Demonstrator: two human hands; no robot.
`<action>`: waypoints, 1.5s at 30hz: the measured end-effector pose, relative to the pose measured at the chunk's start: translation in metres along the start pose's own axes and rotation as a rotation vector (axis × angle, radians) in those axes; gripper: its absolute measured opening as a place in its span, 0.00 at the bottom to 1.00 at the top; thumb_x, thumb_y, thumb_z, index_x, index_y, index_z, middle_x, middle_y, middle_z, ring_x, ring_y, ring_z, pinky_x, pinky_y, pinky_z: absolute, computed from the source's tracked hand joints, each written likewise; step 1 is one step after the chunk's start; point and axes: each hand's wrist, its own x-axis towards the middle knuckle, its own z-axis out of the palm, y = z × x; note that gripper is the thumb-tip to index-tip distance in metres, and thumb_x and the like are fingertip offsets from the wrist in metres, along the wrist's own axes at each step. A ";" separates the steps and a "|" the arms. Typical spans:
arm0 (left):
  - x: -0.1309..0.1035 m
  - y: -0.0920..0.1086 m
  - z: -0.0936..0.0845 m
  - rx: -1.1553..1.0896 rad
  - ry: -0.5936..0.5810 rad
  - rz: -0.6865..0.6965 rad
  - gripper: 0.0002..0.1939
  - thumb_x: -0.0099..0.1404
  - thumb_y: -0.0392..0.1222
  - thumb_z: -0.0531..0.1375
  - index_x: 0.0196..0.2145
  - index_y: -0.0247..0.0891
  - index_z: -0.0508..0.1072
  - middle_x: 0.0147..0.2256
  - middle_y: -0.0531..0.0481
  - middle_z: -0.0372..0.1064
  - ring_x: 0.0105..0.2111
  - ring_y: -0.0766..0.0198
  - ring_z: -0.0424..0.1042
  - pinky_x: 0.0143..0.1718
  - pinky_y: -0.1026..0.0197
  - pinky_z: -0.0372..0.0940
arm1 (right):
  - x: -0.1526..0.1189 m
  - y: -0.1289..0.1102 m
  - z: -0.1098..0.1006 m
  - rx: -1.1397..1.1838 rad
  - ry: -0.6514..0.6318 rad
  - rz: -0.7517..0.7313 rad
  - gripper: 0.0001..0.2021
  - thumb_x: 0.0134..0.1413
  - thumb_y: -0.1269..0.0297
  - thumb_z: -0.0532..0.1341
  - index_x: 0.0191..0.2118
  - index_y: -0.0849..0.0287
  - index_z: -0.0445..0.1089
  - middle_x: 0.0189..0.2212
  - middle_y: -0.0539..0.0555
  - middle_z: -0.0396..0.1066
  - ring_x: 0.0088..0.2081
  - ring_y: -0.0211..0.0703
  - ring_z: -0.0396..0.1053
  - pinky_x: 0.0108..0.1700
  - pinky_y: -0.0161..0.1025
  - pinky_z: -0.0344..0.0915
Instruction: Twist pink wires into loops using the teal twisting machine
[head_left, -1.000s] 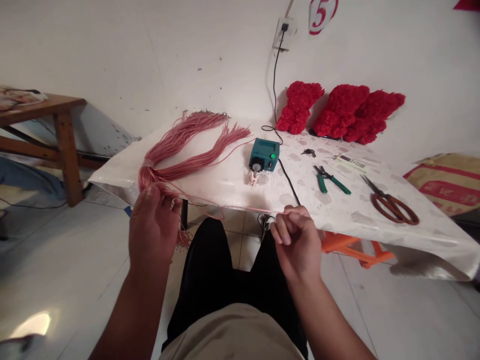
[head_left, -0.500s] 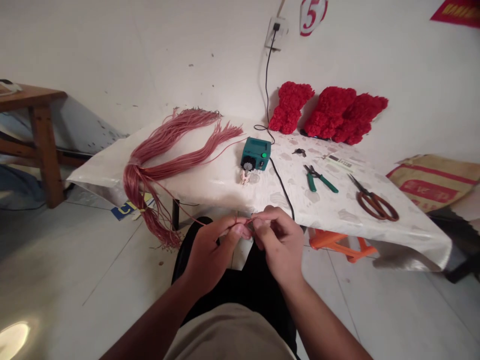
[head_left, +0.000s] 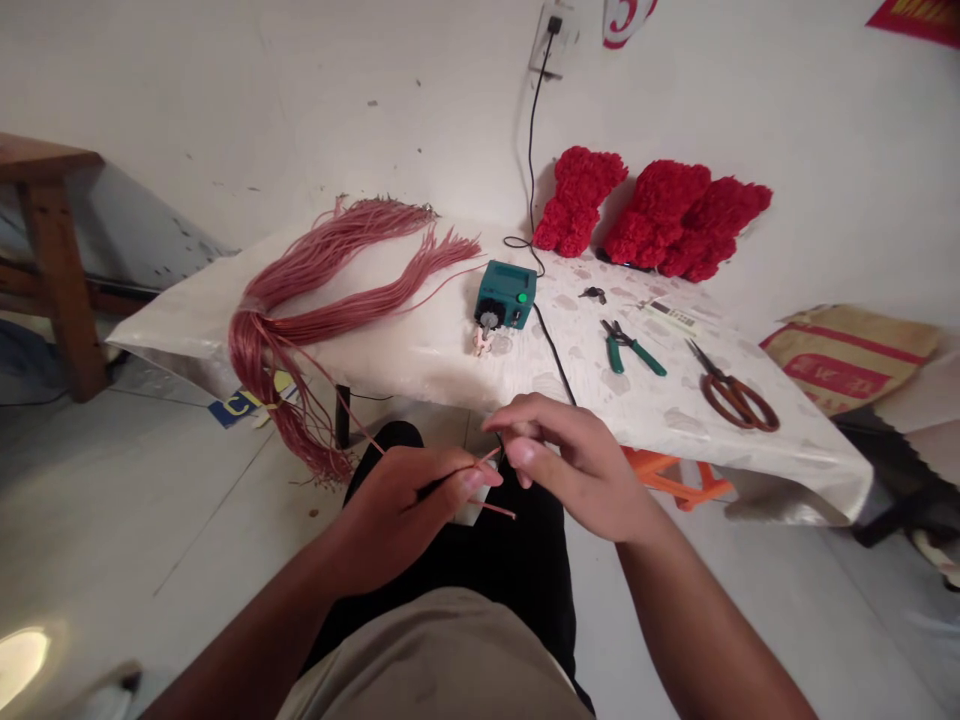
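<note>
My left hand (head_left: 420, 505) pinches a thin pink cord (head_left: 498, 510), whose short end sticks out to the right below the fingers. From that hand the cord runs back up to a big bundle of pink cords (head_left: 337, 325) on the left of the table, partly hanging over its edge. Just right of the pinch is my right hand (head_left: 566, 455), its fingers curled near the cord; whether its fingertips hold any of it is hard to see. Beyond both hands, a small green machine (head_left: 506, 293) with a lit green button stands on the table.
Green-handled pliers (head_left: 631, 350), brown-handled scissors (head_left: 731, 390) and a small dark item (head_left: 592, 294) lie on the table (head_left: 675, 425). Red fluffy bears (head_left: 581, 200) lean by the wall. An orange stool (head_left: 679, 480) stands underneath. A black cable (head_left: 553, 350) crosses the table.
My hands have moved apart slightly, the right one lifting off the pinch and its fingers loosening. A short cord end now shows below my left fingers. The whole view has shifted a little.
</note>
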 end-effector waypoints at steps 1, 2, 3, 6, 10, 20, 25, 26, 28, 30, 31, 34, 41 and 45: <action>-0.001 0.000 0.000 0.009 -0.004 0.002 0.15 0.74 0.41 0.54 0.35 0.40 0.79 0.29 0.54 0.77 0.28 0.67 0.74 0.32 0.68 0.66 | 0.001 -0.003 0.000 -0.042 -0.036 -0.034 0.07 0.67 0.62 0.60 0.46 0.57 0.72 0.31 0.48 0.69 0.28 0.34 0.67 0.32 0.33 0.65; -0.001 0.001 0.000 0.020 -0.002 0.002 0.16 0.74 0.42 0.54 0.33 0.39 0.78 0.26 0.54 0.75 0.26 0.67 0.73 0.30 0.68 0.65 | 0.002 -0.005 0.000 -0.086 -0.064 -0.068 0.06 0.67 0.64 0.60 0.44 0.57 0.72 0.31 0.48 0.70 0.30 0.34 0.67 0.32 0.33 0.65; -0.002 0.001 -0.001 0.031 -0.002 -0.003 0.17 0.74 0.43 0.54 0.31 0.39 0.77 0.25 0.54 0.74 0.25 0.67 0.71 0.29 0.67 0.64 | 0.003 -0.007 0.000 -0.131 -0.082 -0.101 0.04 0.67 0.66 0.60 0.41 0.58 0.72 0.31 0.48 0.70 0.31 0.34 0.67 0.33 0.33 0.64; -0.005 0.000 -0.003 0.049 -0.018 -0.022 0.17 0.74 0.43 0.53 0.30 0.38 0.76 0.26 0.53 0.75 0.26 0.67 0.71 0.30 0.67 0.64 | 0.003 -0.011 0.001 -0.244 -0.102 -0.179 0.07 0.68 0.70 0.58 0.37 0.58 0.71 0.29 0.48 0.66 0.30 0.34 0.64 0.32 0.33 0.62; -0.007 -0.003 -0.007 0.052 -0.047 -0.043 0.17 0.74 0.42 0.52 0.32 0.38 0.77 0.29 0.52 0.77 0.28 0.67 0.72 0.32 0.67 0.64 | -0.001 -0.012 0.000 -0.355 -0.057 -0.213 0.09 0.67 0.67 0.60 0.33 0.57 0.69 0.25 0.46 0.62 0.25 0.34 0.60 0.28 0.34 0.57; -0.004 0.001 -0.004 -0.111 0.034 -0.089 0.15 0.69 0.41 0.57 0.25 0.37 0.71 0.21 0.56 0.64 0.23 0.69 0.63 0.28 0.65 0.58 | -0.002 -0.010 0.008 -0.532 -0.115 -0.265 0.08 0.72 0.67 0.53 0.37 0.56 0.64 0.29 0.50 0.66 0.28 0.38 0.67 0.29 0.36 0.61; -0.004 0.002 -0.003 -0.123 0.036 -0.067 0.13 0.67 0.39 0.59 0.24 0.37 0.69 0.22 0.56 0.63 0.24 0.69 0.63 0.28 0.65 0.58 | -0.003 -0.007 0.011 -0.636 -0.102 -0.358 0.09 0.71 0.68 0.51 0.36 0.56 0.63 0.28 0.50 0.66 0.26 0.40 0.68 0.27 0.39 0.62; -0.004 0.002 -0.003 -0.129 0.039 -0.057 0.12 0.66 0.38 0.60 0.24 0.37 0.69 0.23 0.56 0.63 0.24 0.69 0.63 0.29 0.65 0.58 | -0.003 -0.006 0.011 -0.627 -0.100 -0.368 0.09 0.70 0.68 0.51 0.36 0.56 0.63 0.27 0.50 0.66 0.26 0.41 0.68 0.27 0.39 0.63; -0.003 0.001 -0.002 -0.144 0.049 -0.029 0.12 0.66 0.38 0.60 0.24 0.37 0.69 0.24 0.55 0.63 0.25 0.69 0.63 0.30 0.64 0.59 | -0.003 -0.005 0.012 -0.602 -0.102 -0.382 0.08 0.70 0.69 0.51 0.36 0.56 0.64 0.27 0.50 0.66 0.26 0.40 0.69 0.27 0.38 0.64; -0.003 0.001 -0.001 -0.156 0.062 -0.003 0.12 0.66 0.39 0.60 0.25 0.37 0.70 0.24 0.54 0.63 0.25 0.68 0.63 0.31 0.64 0.60 | -0.003 -0.005 0.011 -0.581 -0.104 -0.400 0.08 0.70 0.69 0.52 0.37 0.55 0.64 0.28 0.50 0.67 0.28 0.40 0.70 0.28 0.37 0.66; -0.003 0.001 -0.001 -0.160 0.068 0.006 0.12 0.66 0.39 0.61 0.25 0.36 0.70 0.24 0.54 0.63 0.25 0.68 0.63 0.31 0.64 0.59 | -0.003 -0.005 0.011 -0.572 -0.103 -0.406 0.08 0.70 0.68 0.51 0.37 0.55 0.64 0.28 0.51 0.68 0.28 0.40 0.71 0.29 0.37 0.66; -0.004 0.001 -0.001 -0.159 0.079 0.017 0.12 0.66 0.38 0.61 0.25 0.36 0.71 0.24 0.54 0.63 0.25 0.69 0.63 0.30 0.65 0.59 | -0.003 -0.006 0.009 -0.541 -0.117 -0.391 0.08 0.71 0.68 0.52 0.38 0.55 0.64 0.29 0.50 0.68 0.29 0.39 0.71 0.30 0.36 0.67; -0.011 0.000 -0.009 -0.085 0.006 0.018 0.13 0.67 0.34 0.61 0.24 0.35 0.70 0.25 0.56 0.62 0.26 0.72 0.63 0.30 0.68 0.58 | -0.006 -0.005 0.014 -0.436 -0.213 -0.245 0.07 0.71 0.69 0.52 0.39 0.56 0.64 0.32 0.50 0.66 0.32 0.38 0.67 0.35 0.35 0.64; -0.013 -0.002 -0.011 -0.143 0.024 0.002 0.11 0.69 0.33 0.59 0.27 0.35 0.70 0.25 0.57 0.63 0.26 0.72 0.62 0.31 0.69 0.58 | -0.003 -0.003 0.019 -0.354 -0.168 -0.228 0.08 0.71 0.69 0.53 0.36 0.57 0.61 0.31 0.49 0.61 0.33 0.38 0.63 0.34 0.36 0.59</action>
